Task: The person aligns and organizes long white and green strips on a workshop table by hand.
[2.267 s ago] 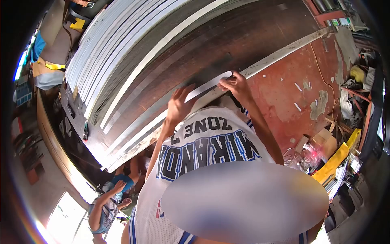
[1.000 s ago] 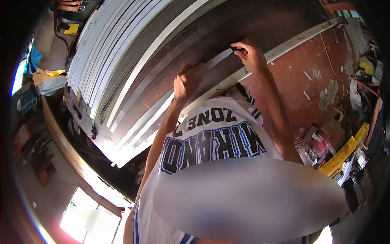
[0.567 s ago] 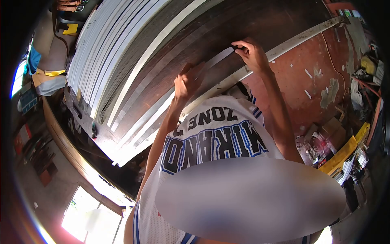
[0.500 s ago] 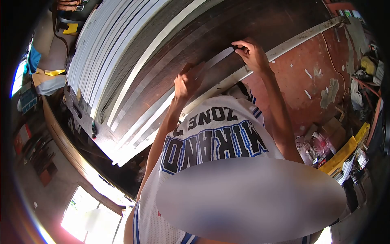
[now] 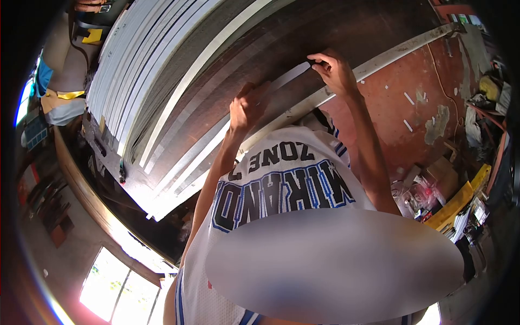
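A long, thin pale strip (image 5: 290,76) lies at a slant over the dark workbench top (image 5: 319,27). At its far right end, my right hand (image 5: 333,70) is closed in a pinch, thumb and index finger meeting at the tip. Further down the same strip is my left hand (image 5: 246,111), its fingers curled over it; the fingertips are partly in shadow. Beyond my left hand the strip seems to carry on toward the lower left, beside another pale strip (image 5: 195,165).
Many long white strips (image 5: 135,59) lie side by side on the left of the bench. A pale rail (image 5: 390,59) edges the bench near my body. Right of it is a worn red floor (image 5: 390,114) with white scraps, then boxes and bags (image 5: 425,195). A window (image 5: 119,284) glares lower left.
Both hands keep almost the same places on the strip. The whole view has shifted slightly to the left.
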A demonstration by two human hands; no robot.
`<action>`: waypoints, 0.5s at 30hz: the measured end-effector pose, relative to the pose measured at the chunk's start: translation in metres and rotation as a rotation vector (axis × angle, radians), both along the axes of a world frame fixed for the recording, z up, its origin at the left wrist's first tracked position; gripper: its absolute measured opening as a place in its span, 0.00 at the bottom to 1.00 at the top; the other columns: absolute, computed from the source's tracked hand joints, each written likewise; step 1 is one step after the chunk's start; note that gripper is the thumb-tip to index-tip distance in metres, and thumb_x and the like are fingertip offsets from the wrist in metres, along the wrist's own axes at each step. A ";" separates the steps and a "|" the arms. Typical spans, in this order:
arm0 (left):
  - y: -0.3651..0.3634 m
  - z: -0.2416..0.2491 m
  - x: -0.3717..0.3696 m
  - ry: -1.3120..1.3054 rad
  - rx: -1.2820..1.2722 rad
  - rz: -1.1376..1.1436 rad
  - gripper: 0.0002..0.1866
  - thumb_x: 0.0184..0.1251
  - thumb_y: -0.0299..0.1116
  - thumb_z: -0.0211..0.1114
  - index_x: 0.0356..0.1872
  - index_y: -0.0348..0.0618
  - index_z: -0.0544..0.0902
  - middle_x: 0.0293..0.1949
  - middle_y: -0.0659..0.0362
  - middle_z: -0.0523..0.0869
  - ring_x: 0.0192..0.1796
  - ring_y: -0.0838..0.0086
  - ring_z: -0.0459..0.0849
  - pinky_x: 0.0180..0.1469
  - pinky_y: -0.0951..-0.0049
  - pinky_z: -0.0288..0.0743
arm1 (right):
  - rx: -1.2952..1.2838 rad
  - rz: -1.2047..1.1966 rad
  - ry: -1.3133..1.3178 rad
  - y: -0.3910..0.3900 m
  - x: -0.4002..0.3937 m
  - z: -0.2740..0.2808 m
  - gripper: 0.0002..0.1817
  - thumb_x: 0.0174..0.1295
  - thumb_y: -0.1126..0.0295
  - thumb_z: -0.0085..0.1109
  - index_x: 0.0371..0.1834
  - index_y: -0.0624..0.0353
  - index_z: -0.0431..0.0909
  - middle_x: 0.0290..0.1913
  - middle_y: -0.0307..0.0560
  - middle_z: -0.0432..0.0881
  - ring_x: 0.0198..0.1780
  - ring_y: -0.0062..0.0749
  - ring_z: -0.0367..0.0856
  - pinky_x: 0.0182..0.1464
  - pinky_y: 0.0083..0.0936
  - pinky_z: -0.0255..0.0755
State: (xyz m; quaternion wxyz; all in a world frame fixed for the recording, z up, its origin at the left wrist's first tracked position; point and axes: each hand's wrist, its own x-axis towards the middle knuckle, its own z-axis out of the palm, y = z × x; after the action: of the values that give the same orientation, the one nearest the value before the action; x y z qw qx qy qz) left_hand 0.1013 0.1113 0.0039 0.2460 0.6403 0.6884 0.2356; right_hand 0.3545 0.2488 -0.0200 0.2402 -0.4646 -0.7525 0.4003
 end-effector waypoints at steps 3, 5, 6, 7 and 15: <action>0.000 0.000 -0.001 0.000 0.006 0.010 0.19 0.62 0.35 0.75 0.55 0.55 0.90 0.48 0.55 0.89 0.41 0.57 0.92 0.42 0.60 0.87 | -0.042 -0.039 0.018 -0.003 -0.003 0.008 0.14 0.63 0.75 0.69 0.51 0.50 0.87 0.40 0.42 0.85 0.32 0.32 0.83 0.38 0.30 0.78; 0.000 0.000 0.000 -0.004 0.016 0.011 0.19 0.62 0.35 0.75 0.55 0.55 0.90 0.48 0.55 0.89 0.40 0.56 0.92 0.42 0.60 0.87 | -0.043 -0.047 0.007 -0.004 -0.005 0.014 0.14 0.63 0.75 0.69 0.51 0.50 0.87 0.41 0.42 0.85 0.31 0.32 0.83 0.38 0.30 0.79; 0.000 0.000 0.000 -0.008 0.003 0.012 0.19 0.62 0.35 0.75 0.55 0.55 0.90 0.48 0.55 0.89 0.40 0.56 0.92 0.41 0.60 0.87 | -0.043 -0.055 -0.004 -0.004 -0.005 0.015 0.13 0.63 0.75 0.69 0.51 0.51 0.87 0.41 0.42 0.85 0.31 0.32 0.83 0.38 0.30 0.79; 0.000 0.000 -0.001 -0.011 -0.009 0.013 0.19 0.62 0.35 0.75 0.55 0.55 0.90 0.48 0.55 0.90 0.41 0.56 0.92 0.41 0.60 0.87 | -0.044 -0.054 -0.004 -0.005 -0.005 0.014 0.13 0.63 0.75 0.69 0.51 0.51 0.87 0.41 0.42 0.85 0.31 0.32 0.83 0.38 0.30 0.79; -0.003 0.000 -0.004 -0.014 -0.016 0.019 0.19 0.62 0.36 0.74 0.56 0.56 0.90 0.50 0.55 0.90 0.41 0.57 0.92 0.42 0.61 0.87 | 0.004 -0.023 0.010 -0.006 -0.006 0.013 0.12 0.64 0.75 0.68 0.50 0.52 0.87 0.41 0.44 0.85 0.32 0.34 0.85 0.38 0.31 0.79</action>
State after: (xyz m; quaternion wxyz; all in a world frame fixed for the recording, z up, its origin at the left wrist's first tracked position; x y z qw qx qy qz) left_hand 0.0976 0.1082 0.0043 0.2534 0.6302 0.6947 0.2369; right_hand 0.3485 0.2428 -0.0071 0.2496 -0.4706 -0.7466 0.3985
